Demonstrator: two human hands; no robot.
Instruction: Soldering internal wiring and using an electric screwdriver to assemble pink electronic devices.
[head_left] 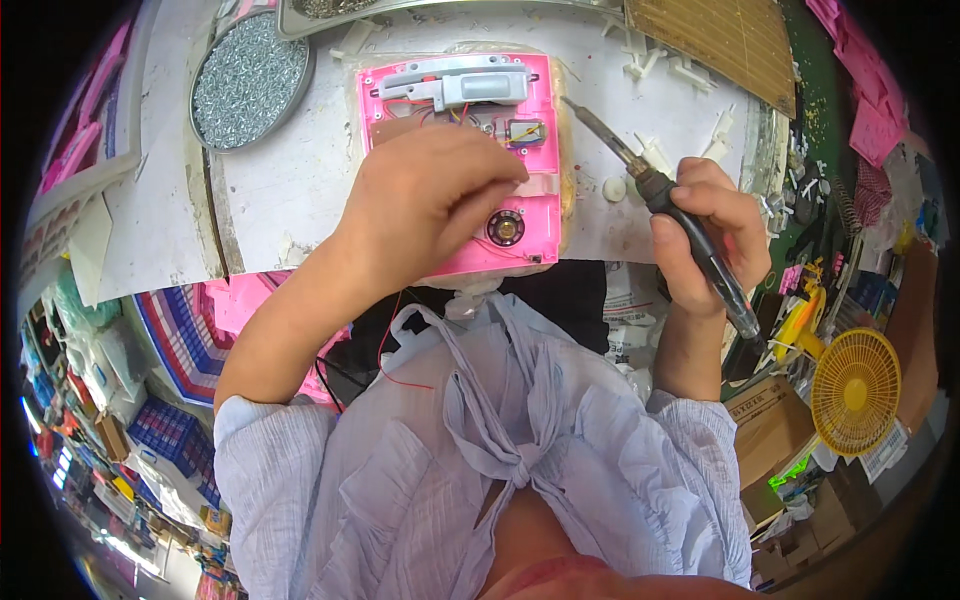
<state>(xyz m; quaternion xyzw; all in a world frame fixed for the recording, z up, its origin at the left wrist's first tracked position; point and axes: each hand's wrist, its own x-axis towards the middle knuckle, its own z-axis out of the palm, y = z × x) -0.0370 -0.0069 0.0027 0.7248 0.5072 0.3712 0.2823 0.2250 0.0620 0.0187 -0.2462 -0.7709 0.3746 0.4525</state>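
A pink plastic casing [545,215] lies open on the worktable in front of me. Inside it are a grey plastic part [490,88] along the far side, a small boxed component with wires [526,132] and a round black speaker [505,229]. My left hand [425,190] is over the casing's left half, its fingers curled with thumb and forefinger close together; whatever they pinch, if anything, is too small to make out. To the right of the casing, my right hand [715,225] grips a black-handled soldering iron [690,225], its metal tip pointing up-left, apart from the casing.
A round tray of screws [250,85] stands far left, with a metal tray [325,12] beyond. White plastic pieces [655,155] lie to the right, near a brown board [715,45]. A red wire [385,345] hangs over my lap. A yellow fan [855,392] is at lower right.
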